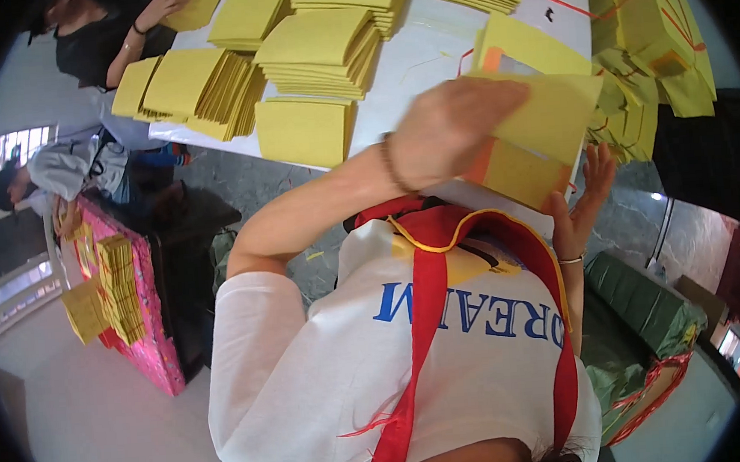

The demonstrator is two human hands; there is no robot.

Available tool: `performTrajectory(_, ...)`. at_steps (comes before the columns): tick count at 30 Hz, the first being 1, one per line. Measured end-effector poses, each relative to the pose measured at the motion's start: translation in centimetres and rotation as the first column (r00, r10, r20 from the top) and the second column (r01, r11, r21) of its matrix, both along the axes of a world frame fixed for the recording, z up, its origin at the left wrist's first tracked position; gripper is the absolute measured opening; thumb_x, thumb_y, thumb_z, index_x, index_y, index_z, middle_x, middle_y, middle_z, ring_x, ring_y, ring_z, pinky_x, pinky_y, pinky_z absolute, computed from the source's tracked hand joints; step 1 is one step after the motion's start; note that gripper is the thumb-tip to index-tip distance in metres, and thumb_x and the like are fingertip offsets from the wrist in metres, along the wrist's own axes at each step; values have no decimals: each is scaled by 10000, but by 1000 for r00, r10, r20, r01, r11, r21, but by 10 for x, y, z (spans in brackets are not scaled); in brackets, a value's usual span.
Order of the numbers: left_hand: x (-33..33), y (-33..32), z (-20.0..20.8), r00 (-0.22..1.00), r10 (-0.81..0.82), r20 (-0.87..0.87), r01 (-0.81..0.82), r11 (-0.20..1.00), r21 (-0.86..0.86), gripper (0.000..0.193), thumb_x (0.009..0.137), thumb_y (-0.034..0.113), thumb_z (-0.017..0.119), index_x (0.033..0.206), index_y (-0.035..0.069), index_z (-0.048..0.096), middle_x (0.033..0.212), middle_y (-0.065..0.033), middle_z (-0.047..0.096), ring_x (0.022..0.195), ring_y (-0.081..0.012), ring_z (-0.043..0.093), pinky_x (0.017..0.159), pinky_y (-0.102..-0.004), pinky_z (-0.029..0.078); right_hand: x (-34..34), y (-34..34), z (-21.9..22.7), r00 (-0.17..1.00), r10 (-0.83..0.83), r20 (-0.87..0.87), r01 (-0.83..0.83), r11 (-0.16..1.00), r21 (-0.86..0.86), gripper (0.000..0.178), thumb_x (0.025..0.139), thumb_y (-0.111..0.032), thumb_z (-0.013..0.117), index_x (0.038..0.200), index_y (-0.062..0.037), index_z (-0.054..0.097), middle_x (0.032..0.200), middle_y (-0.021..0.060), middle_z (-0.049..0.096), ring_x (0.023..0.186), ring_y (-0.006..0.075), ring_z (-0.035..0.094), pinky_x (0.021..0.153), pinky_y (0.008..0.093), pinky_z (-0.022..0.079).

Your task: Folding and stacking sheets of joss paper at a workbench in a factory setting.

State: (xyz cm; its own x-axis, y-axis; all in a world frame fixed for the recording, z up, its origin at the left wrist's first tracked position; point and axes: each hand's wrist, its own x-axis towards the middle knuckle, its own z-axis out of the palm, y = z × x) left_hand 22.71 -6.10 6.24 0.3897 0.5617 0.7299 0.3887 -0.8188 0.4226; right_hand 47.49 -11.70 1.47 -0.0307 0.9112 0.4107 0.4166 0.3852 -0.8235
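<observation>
My left hand (458, 135), with a dark bracelet at the wrist, reaches across to the work spot at the table's near right. Its fingers are somewhat blurred and closed at the left edge of a yellow paper sheet (561, 113). That sheet overlaps another yellow paper piece (525, 173) with an orange strip at its left side. Beyond them lies more yellow paper (537, 43) with an orange and a pale patch. Beside the right edge of the papers, my right hand (586, 194) has its fingers spread and holds nothing that I can see.
Stacks of folded yellow paper (319, 50) cover much of the white table (414, 65). Yellow bundles tied with red string (643, 23) are at the far right. Another person (107, 35) handles paper at far left. A pink-covered table (158, 323) and green-wrapped packages (641, 306) flank me.
</observation>
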Motion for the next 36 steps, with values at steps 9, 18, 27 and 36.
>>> performTrajectory(9, -184, -98, -46, 680, 458, -572, -492, 864, 106, 505, 697, -22, 518, 1195, 57, 543, 1161, -106, 575, 1079, -273, 534, 881, -373, 433, -2, 6, -4, 902, 115, 416, -111, 993, -34, 425, 801, -95, 606, 1216, -43, 529, 1345, 112, 435, 1312, 302, 295, 1061, 397, 246)
performTrajectory(18, -206, -88, -138, 527, 314, -790, -490, 872, 20, 566, 757, 107, 531, 1307, 208, 442, 1326, -52, 444, 1195, -251, 420, 975, -422, 334, -4, 7, -10, 908, 112, 403, -107, 994, -37, 359, 809, -111, 598, 1163, -55, 576, 1337, 96, 436, 1318, 286, 278, 1065, 387, 227)
performTrajectory(27, -227, -81, -141, 539, 93, -837, -390, 908, -150, 569, 836, 413, 518, 1351, 220, 372, 1420, -62, 312, 1281, -276, 306, 1041, -476, 238, -4, 7, -13, 919, 89, 383, -78, 996, -44, 344, 814, -125, 573, 1149, -48, 583, 1332, 104, 440, 1322, 298, 268, 1065, 397, 220)
performTrajectory(36, -228, -76, -137, 529, 90, -844, -382, 913, -143, 524, 860, 416, 496, 1333, 216, 397, 1402, -62, 331, 1274, -277, 310, 1038, -457, 243, -3, 8, -18, 931, 67, 358, -71, 997, -2, 340, 805, -131, 578, 1136, -50, 590, 1321, 104, 449, 1321, 298, 267, 1067, 399, 214)
